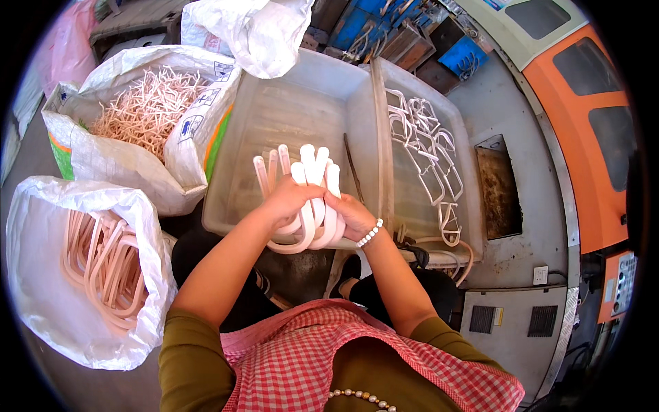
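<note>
A bunch of pale pink, U-shaped plastic pieces (332, 180) is gripped between both my hands, over the near edge of a large translucent plastic tub (295, 99). Their rounded ends point away from me, and the curved bends hang toward me. My left hand (287, 202) closes round the bunch from the left; some ends stick out beyond its fingers. From the other side, my right hand (353, 215) presses against the pieces, thumb near the left thumb. White beads circle the right wrist. Fingers behind the bunch are hidden.
To the left, a white sack (31, 268) holds more U-shaped pieces, and a woven sack (195, 147) holds thin pink plastic scraps. A second tub (470, 172) at right contains pale plastic frames (427, 147). A dark stick (352, 165) leans in the first tub. An orange-and-grey machine (583, 144) stands at far right.
</note>
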A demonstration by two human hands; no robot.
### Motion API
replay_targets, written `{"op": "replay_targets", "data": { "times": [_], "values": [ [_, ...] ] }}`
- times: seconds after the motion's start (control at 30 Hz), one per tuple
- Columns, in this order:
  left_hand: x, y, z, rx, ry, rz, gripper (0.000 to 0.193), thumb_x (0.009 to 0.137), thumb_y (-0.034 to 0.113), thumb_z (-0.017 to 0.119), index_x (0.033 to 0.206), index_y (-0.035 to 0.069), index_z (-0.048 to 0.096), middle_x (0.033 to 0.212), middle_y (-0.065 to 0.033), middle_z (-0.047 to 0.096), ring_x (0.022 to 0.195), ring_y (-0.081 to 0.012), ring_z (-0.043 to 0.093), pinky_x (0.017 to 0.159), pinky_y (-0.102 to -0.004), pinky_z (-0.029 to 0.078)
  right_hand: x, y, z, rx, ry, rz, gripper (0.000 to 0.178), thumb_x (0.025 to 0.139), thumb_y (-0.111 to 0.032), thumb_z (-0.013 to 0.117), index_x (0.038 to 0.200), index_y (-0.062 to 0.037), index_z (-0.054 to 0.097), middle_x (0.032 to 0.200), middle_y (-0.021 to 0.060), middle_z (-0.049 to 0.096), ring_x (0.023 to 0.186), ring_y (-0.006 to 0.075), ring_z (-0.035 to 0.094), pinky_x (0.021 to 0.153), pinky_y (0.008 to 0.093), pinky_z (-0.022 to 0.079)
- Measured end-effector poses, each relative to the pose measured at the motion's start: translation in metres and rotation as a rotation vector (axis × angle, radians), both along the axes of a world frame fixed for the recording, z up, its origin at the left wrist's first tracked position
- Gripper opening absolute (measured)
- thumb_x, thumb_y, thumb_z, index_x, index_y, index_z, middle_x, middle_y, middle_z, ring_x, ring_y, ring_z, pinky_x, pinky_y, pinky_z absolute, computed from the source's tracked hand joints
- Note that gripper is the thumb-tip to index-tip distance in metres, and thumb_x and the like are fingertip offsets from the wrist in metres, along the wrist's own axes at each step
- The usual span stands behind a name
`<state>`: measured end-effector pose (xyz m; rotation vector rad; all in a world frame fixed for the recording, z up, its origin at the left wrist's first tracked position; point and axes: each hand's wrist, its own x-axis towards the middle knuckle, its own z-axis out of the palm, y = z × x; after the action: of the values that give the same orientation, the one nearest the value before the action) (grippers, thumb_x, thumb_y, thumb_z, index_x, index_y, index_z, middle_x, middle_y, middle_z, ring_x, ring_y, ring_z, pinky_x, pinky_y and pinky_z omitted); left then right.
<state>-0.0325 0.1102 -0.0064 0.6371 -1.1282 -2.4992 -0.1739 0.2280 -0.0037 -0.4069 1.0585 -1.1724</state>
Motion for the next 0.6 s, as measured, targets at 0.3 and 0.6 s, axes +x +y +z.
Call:
{"op": "replay_targets", "data": {
  "times": [0.3, 0.6],
  "values": [
    [0.010, 0.010, 0.002, 0.231, 0.201, 0.058, 0.050, 0.085, 0.000, 0.057, 0.133, 0.002, 0.044, 0.115, -0.0177, 0.059, 0.102, -0.0269, 0.061, 0.091, -0.0423, 0.050, -0.015, 0.024, -0.014, -0.056, -0.174, -0.376, 0.030, 0.093, -0.022, 0.057, 0.115, -0.0015, 0.054, 0.109, 0.0141, 0.062, 0.100, 0.0272, 0.062, 0.091, 0.0403, 0.050],
    [0.040, 0.050, 0.021, 0.010, 0.053, -0.691, 0.024, 0.085, 0.019, 0.069, 0.098, 0.003, 0.056, 0.079, -0.0089, 0.062, 0.069, -0.0202, 0.064, 0.064, -0.0323, 0.054, -0.078, 0.049, 0.033, -0.200, -0.104, -0.558, 0.013, 0.092, -0.016, 0.058, 0.096, -0.0035, 0.054, 0.079, 0.0084, 0.060, 0.077, 0.0222, 0.061, 0.086, 0.0421, 0.051]
  ]
}}
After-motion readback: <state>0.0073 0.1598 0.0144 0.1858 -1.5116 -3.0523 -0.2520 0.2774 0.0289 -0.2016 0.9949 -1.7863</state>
